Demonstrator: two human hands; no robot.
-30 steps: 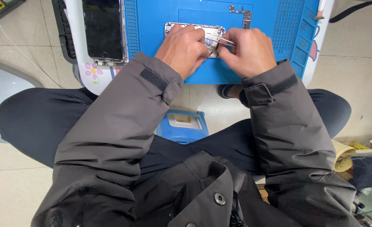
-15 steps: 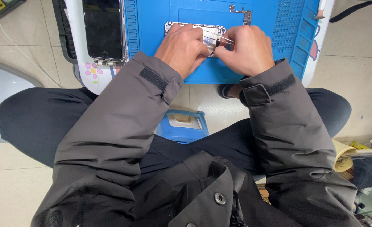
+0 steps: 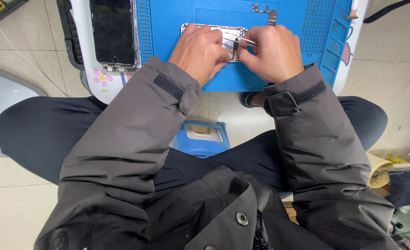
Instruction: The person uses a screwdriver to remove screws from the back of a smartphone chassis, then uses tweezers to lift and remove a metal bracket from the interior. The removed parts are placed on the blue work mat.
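An opened silver phone body (image 3: 230, 37) lies on a blue work mat (image 3: 205, 14) on a small white table. My left hand (image 3: 198, 51) rests on the phone body's left part and pins it down. My right hand (image 3: 272, 53) grips thin metal tweezers (image 3: 242, 39), whose tips point left into the phone's inside. Both hands meet over the middle of the phone and hide most of it.
A detached phone screen (image 3: 113, 32) lies face up at the mat's left edge. A small metal part (image 3: 267, 13) sits at the mat's far side. A blue stool (image 3: 200, 138) shows between my legs. Clutter stands on the floor at the lower right (image 3: 399, 178).
Both hands stay on the phone. The tweezers have shifted slightly; the hands have drawn a little closer together.
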